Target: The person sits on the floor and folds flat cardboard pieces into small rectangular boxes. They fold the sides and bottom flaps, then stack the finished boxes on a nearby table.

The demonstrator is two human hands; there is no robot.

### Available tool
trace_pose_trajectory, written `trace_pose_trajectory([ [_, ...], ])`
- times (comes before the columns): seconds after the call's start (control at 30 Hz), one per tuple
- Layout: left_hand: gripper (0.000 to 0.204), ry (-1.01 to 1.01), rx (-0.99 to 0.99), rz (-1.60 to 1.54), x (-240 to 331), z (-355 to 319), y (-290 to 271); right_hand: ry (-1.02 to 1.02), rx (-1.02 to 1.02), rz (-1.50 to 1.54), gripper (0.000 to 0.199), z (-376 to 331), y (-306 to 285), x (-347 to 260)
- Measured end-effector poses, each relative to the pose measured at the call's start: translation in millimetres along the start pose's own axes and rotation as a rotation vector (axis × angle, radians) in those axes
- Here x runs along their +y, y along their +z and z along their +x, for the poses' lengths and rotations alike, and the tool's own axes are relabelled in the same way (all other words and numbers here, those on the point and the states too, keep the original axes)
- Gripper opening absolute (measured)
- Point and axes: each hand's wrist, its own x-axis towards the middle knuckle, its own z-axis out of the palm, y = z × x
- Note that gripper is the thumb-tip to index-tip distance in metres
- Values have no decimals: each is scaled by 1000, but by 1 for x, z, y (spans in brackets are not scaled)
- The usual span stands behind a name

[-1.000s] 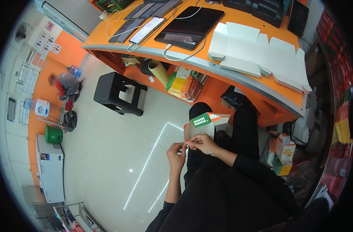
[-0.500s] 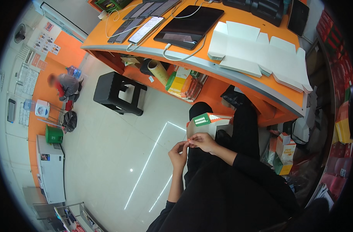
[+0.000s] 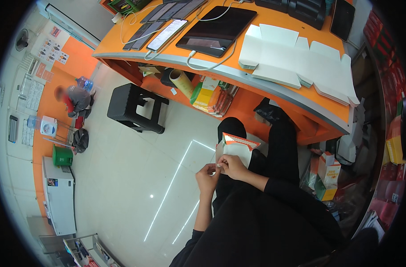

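Above my lap is a partly folded cardboard box (image 3: 240, 149), with a whitish inner face and orange, white and green printing along its raised far flap. My right hand (image 3: 235, 167) pinches its near edge, fingers bent inward. Close beside it, my left hand (image 3: 207, 176) grips the same edge near the left corner. The fingertips of both hands meet there and cover that part of the cardboard. A stack of flat white die-cut cartons (image 3: 296, 60) lies on the orange desk (image 3: 198, 62) ahead of me.
Charging phones (image 3: 166, 34) and a black tablet (image 3: 216, 31) lie on the desk. A black stool (image 3: 134, 107) stands on the floor ahead left. Folded boxes (image 3: 326, 176) sit at my right. A person (image 3: 80, 99) crouches near the far wall.
The box has tipped: its printed flap now stands steeper and shows less green. Both hands have shifted slightly, staying together at the near edge.
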Motion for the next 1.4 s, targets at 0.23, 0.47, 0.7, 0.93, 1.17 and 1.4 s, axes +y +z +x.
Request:
trace_pose_trajectory([
  [0.23, 16, 62, -12, 8, -17, 3, 8, -15, 33, -28, 15, 2, -1, 9],
  [0.47, 8, 185, 108, 88, -12, -2, 14, 224, 373, 305, 31, 29, -9, -2],
  [0.7, 9, 305, 101, 219, -9, -2, 17, 380, 374, 496, 35, 26, -13, -5],
  [0.93, 10, 336, 64, 281, -6, -4, 14, 418, 332, 582, 30, 28, -17, -9],
  [1.17, 12, 9, -1, -185, 0, 0, 20, 392, 230, 576, 16, 24, -23, 13],
  [1.4, 26, -137, -104, -173, -13, 20, 26, 144, 231, -35, 15, 15, -15, 20],
])
